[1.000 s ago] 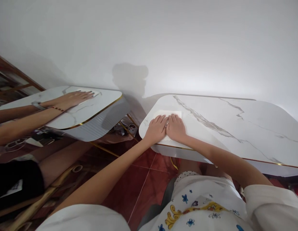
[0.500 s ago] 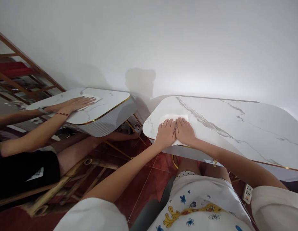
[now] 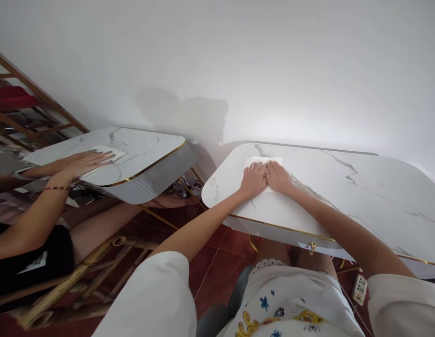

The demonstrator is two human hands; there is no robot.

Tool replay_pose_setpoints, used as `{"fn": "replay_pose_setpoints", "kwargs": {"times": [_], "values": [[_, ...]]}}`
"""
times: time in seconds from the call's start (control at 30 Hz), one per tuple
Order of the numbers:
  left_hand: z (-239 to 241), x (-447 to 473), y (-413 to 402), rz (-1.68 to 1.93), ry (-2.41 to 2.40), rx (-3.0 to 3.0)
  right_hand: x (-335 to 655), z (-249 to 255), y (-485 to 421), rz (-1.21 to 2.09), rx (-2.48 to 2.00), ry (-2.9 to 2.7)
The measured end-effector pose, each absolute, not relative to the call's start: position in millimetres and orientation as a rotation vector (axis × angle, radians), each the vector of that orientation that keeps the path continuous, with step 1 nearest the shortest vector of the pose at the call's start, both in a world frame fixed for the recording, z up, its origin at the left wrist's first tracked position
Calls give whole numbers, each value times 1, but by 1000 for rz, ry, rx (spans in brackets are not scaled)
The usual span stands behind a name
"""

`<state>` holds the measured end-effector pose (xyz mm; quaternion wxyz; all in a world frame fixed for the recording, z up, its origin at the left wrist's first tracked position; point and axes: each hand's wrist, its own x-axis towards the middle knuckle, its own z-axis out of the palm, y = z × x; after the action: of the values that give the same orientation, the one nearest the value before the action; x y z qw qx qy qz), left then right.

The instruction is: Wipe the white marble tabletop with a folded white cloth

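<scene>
A white cloth (image 3: 275, 161) lies flat on the white marble-patterned tabletop (image 3: 379, 187) in front of me. My left hand (image 3: 254, 180) rests palm down on it, fingers stretched forward. Close beside it, touching near the thumbs, my right hand (image 3: 278, 178) presses on the same cloth, also flat. The cloth shows mostly beyond my fingertips; its middle is hidden under both hands. A gold knob (image 3: 312, 248) sits on the front of the table below my right forearm.
At left, a co-worker's hands (image 3: 85, 164) lie on another white cloth (image 3: 115, 152) atop a similar table (image 3: 143, 152). A bamboo chair (image 3: 94, 276), wooden rack (image 3: 45, 93) and power strip (image 3: 359, 290) stand around. A white wall (image 3: 291, 70) rises behind both tables.
My two hands and the cloth have slid forward, away from the table's front edge, and slightly right. The co-worker's hands and cloth have shifted left in view.
</scene>
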<state>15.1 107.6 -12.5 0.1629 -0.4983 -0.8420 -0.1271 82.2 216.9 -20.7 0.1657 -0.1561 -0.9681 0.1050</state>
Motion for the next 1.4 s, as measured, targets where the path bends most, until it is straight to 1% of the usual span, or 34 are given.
{"fn": "replay_pose_setpoints", "kwargs": {"times": [0.37, 0.8, 1.07, 1.4], "values": [[-15, -49, 157, -472, -2427, -1374, 16, -21, 268, 285, -439, -2764], [-19, -104, 206, -428, -2416, -1345, -41, -21, 318, 282, -429, -2800], [-18, -115, 235, -408, -2342, -1392, -44, -17, 341, 241, -491, -2792], [-12, -97, 237, -452, -2295, -1558, -17, -20, 337, 214, -601, -2703]]}}
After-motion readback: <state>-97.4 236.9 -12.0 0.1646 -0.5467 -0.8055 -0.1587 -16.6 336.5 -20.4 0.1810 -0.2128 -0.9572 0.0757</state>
